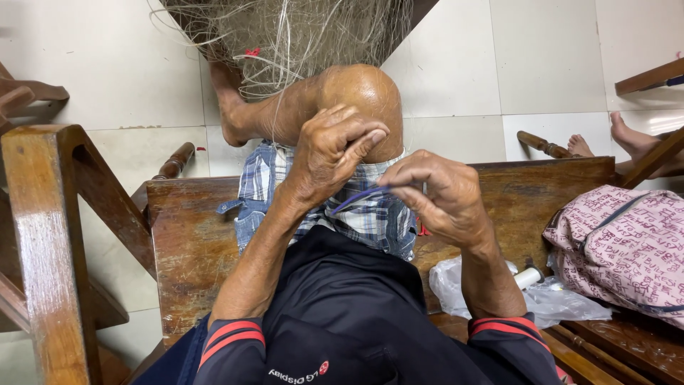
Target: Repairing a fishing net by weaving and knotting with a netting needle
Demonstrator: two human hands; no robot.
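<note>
Over the raised knee (360, 96), both hands meet at frame centre. Left hand (331, 153) is curled, thumb and forefinger pinched narrow; something thin may sit between them, cannot tell what. Right hand (442, 196) has its fingers (402, 175) closed on a slim blue netting needle (360, 197). Needle's long axis runs low-left to upper-right, rear end in the right hand, free tip pointing toward the left wrist, just beneath the left hand. Right hand is the one on the needle; left is just beside its tip. Pale fishing net (285, 36) hangs in a tangle past the knee, well apart from the needle, strands trailing down toward the hands. Wooden bench (192, 235) carries the person; a clear plastic bag (548, 299) with a white spool (529, 276) and a pink patterned bag (620, 242) lie right of the right forearm.
</note>
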